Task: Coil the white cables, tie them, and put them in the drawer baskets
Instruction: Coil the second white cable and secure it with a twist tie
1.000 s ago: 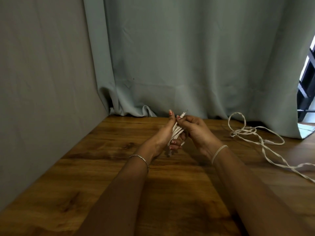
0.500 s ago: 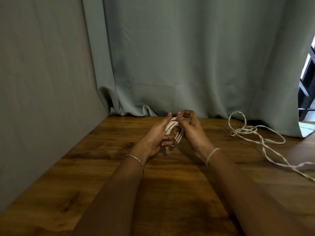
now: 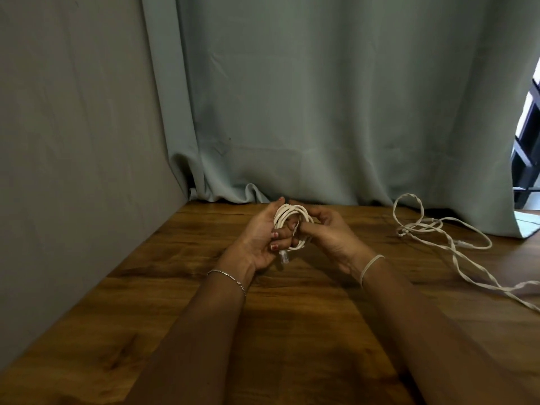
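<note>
Two white cables: one coiled cable [image 3: 293,215] gripped by both left hand [image 3: 258,244] and right hand [image 3: 331,239] near the table [image 3: 140,302] far edge; one loose cable [image 3: 424,228] by the right edge.

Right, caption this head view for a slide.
Left hand and right hand hold a coiled white cable over the wooden table; a loose cable lies at right.
</note>
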The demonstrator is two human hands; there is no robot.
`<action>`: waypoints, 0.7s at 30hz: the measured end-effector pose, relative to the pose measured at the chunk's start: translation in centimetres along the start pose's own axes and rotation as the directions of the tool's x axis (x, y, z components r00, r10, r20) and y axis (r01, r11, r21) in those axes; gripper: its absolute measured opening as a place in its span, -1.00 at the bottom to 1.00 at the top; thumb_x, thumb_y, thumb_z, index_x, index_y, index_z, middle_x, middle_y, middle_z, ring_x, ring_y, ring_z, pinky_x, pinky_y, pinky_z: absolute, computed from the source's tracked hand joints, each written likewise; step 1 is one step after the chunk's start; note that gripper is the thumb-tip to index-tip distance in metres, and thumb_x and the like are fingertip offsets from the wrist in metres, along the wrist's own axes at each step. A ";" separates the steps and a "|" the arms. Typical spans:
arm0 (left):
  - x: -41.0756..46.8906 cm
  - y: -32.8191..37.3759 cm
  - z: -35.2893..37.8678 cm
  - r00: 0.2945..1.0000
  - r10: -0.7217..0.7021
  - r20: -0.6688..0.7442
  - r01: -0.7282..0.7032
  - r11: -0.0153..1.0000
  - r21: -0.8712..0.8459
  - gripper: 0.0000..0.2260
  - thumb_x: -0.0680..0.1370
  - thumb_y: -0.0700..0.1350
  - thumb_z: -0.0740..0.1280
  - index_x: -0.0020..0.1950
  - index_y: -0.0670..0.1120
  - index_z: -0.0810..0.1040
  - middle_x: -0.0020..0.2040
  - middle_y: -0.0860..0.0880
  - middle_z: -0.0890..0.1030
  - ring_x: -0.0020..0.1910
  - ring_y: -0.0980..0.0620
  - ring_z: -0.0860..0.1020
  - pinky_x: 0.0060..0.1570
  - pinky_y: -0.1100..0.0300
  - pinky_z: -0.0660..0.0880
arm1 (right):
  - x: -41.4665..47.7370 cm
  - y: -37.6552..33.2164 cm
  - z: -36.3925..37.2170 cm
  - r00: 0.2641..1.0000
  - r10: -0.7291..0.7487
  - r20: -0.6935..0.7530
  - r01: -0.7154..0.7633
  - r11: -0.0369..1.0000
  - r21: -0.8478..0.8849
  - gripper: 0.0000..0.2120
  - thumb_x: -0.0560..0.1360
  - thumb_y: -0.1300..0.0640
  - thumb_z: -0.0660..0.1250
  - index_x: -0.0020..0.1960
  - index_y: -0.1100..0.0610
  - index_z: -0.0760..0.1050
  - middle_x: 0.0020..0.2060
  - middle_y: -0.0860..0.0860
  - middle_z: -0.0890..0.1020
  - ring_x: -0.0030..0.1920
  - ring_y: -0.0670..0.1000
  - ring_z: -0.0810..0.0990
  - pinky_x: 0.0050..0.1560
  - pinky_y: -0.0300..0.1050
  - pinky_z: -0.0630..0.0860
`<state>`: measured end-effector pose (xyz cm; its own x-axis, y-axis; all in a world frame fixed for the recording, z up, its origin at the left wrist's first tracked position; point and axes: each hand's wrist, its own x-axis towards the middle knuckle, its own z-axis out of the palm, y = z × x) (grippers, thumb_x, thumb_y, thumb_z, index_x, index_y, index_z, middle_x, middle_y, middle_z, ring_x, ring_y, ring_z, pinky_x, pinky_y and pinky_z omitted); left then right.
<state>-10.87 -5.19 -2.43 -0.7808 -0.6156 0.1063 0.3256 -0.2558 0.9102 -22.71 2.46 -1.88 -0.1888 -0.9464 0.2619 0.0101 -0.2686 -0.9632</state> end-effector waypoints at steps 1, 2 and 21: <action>0.0 -0.1 -0.1 1.000 -0.007 0.001 0.007 1.000 0.008 -0.42 0.66 0.12 0.01 -0.43 -0.16 0.46 -0.67 0.03 0.22 -0.75 0.12 0.16 -0.44 0.26 0.34 | 0.0 0.0 0.1 1.000 -0.006 -0.029 0.004 0.999 -0.047 -0.66 0.44 0.44 0.33 0.18 0.25 0.55 -0.09 0.13 0.70 -0.13 0.03 0.70 -0.16 -0.16 0.62; 0.1 -0.1 -0.1 1.000 -0.012 -0.002 0.012 1.000 0.015 -0.42 0.66 0.11 0.01 -0.43 -0.16 0.46 -0.66 0.02 0.21 -0.75 0.12 0.16 -0.44 0.26 0.35 | -0.1 0.1 0.3 0.998 -0.022 -0.052 0.018 0.997 -0.079 -0.68 0.42 0.47 0.33 0.12 0.24 0.57 -0.13 0.12 0.70 -0.18 0.00 0.70 -0.21 -0.17 0.61; 0.1 0.6 0.6 0.990 0.040 -0.132 -0.037 0.999 0.019 -0.48 0.66 -0.01 -0.08 -0.33 -0.25 0.42 -0.48 -0.10 0.31 -0.74 0.12 0.18 -0.72 0.40 0.19 | 0.5 1.0 0.9 0.920 -0.370 -0.130 0.210 0.746 -0.632 -0.79 0.41 0.27 0.45 0.02 0.09 0.60 -0.19 -0.16 0.63 -0.14 -0.17 0.62 -0.13 -0.28 0.56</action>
<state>-11.04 -4.94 -1.63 -0.6902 -0.7182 0.0885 0.3442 -0.2183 0.9132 -21.89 1.52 -2.65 -0.3052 -0.7481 0.5893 -0.6525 -0.2864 -0.7016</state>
